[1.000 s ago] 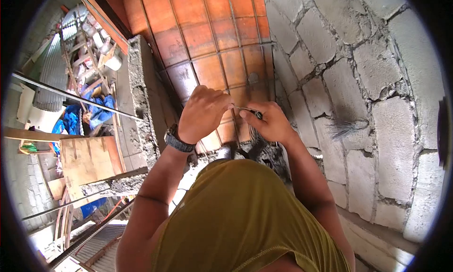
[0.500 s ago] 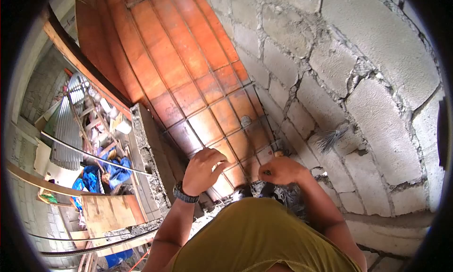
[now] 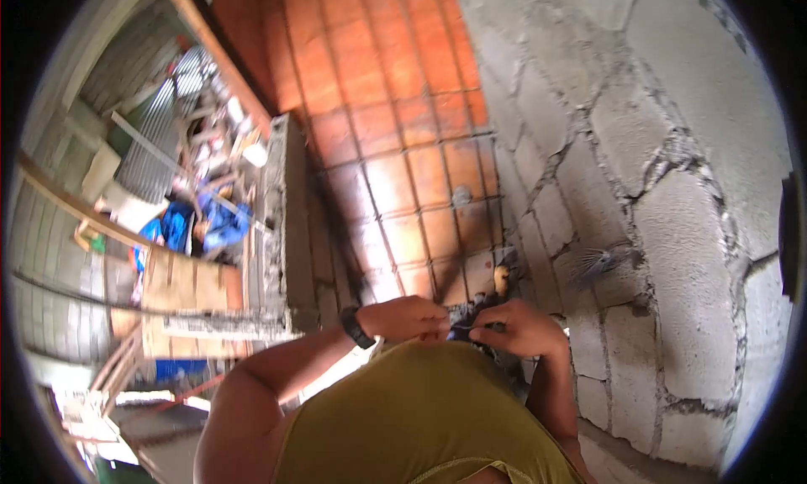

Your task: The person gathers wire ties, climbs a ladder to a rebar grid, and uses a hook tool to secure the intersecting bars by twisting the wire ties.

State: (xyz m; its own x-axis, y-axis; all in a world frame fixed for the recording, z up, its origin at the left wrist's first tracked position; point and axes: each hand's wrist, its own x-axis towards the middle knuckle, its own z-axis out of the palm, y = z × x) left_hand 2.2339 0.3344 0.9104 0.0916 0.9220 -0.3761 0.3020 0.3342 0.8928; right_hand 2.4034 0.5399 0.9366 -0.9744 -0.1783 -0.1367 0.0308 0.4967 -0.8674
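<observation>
My left hand (image 3: 408, 318), with a dark watch (image 3: 356, 328) on its wrist, is in front of my chest with its fingers drawn together. Close to it on the right, my right hand (image 3: 519, 329) has thumb and fingers pinched. A thin pale strand seems to run between the two hands; what they hold is too small and blurred to name. Just beyond my right hand is a small yellowish object (image 3: 502, 278). Ahead lies a grid of steel rebar (image 3: 403, 148) over orange formwork panels (image 3: 391, 181).
A rough block wall (image 3: 672, 299) rises on the right, with a bundle of thin wires (image 3: 605, 262) against it. To the left are a concrete block edge (image 3: 290, 223), corrugated sheet (image 3: 160, 148), blue tarp (image 3: 223, 223) and plywood (image 3: 189, 282) at a lower level.
My hands have come together from apart, the left moving right and its fingers closing. The view has shifted, so the rebar grid sits further right.
</observation>
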